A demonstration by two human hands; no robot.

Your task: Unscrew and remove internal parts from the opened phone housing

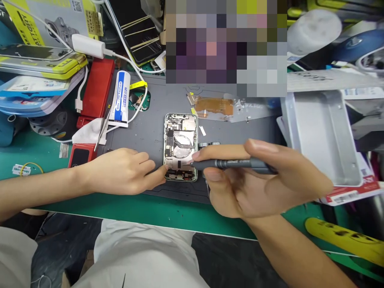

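Note:
An opened smartphone lies on the dark grey work mat, its inner parts and a round coil showing. My left hand is at its lower left edge, fingers curled, with a fingertip pressed against the frame; the thumb is mostly hidden. Between thumb and fingers, my right hand grips a dark grey pen-shaped screwdriver held nearly level. Its front end is over the lower right part of the phone; whether the tip touches is too small to tell. A small white strip rests just right of the phone.
Left of the mat are a blue-and-white tube, tweezers, a red box and a white cable adapter. An orange flex piece lies beyond the phone. A metal tray stands at the right. A blurred block covers the far middle.

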